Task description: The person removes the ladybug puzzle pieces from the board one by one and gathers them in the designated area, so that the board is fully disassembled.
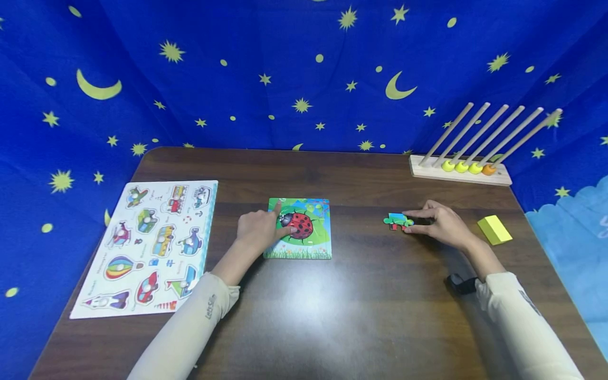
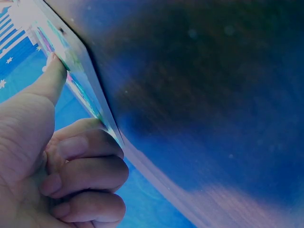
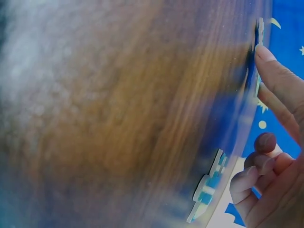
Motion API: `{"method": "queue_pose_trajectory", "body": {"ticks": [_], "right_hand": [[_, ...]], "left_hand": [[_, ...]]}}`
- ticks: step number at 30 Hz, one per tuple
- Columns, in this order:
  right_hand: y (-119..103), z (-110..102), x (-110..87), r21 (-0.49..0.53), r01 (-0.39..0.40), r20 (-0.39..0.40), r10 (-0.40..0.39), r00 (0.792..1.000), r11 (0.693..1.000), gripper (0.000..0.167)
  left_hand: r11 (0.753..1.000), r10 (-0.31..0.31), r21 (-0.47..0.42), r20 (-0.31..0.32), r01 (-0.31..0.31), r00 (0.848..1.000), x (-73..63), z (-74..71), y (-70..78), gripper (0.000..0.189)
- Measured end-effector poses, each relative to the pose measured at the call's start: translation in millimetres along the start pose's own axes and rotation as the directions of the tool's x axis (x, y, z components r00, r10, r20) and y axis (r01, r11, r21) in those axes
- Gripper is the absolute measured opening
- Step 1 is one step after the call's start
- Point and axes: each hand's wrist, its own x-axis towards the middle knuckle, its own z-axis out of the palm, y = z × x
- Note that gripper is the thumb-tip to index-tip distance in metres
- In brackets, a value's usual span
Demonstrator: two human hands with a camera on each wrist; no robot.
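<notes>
A square ladybug jigsaw puzzle lies at the table's middle. At its left side is my left hand, with thumb and index finger stretched over the picture. In the left wrist view the left thumb presses the puzzle face and the other fingers are curled beside its edge. Farther right, my right hand pinches a small green, blue and red jigsaw piece between thumb and index finger. The right wrist view has that piece edge-on at the thumb tip, with the remaining fingers loosely bent.
A white peg puzzle board with vehicle pictures lies on the left. At the back right stands a wooden rack with upright rods and several beads. A yellow block sits right of my right hand. Blue star-patterned cloth hangs behind.
</notes>
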Motion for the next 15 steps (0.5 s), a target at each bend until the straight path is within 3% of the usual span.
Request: {"method": "queue_pose_trajectory", "body": {"ticks": [15], "right_hand": [[1.7, 4.8, 1.3, 0.022, 0.006, -0.028, -0.005, 1.0, 1.0, 0.05]], "left_hand": [[1.0, -0.006, -0.021, 0.005, 0.006, 1.0, 0.8, -0.8, 0.0, 0.085]]}}
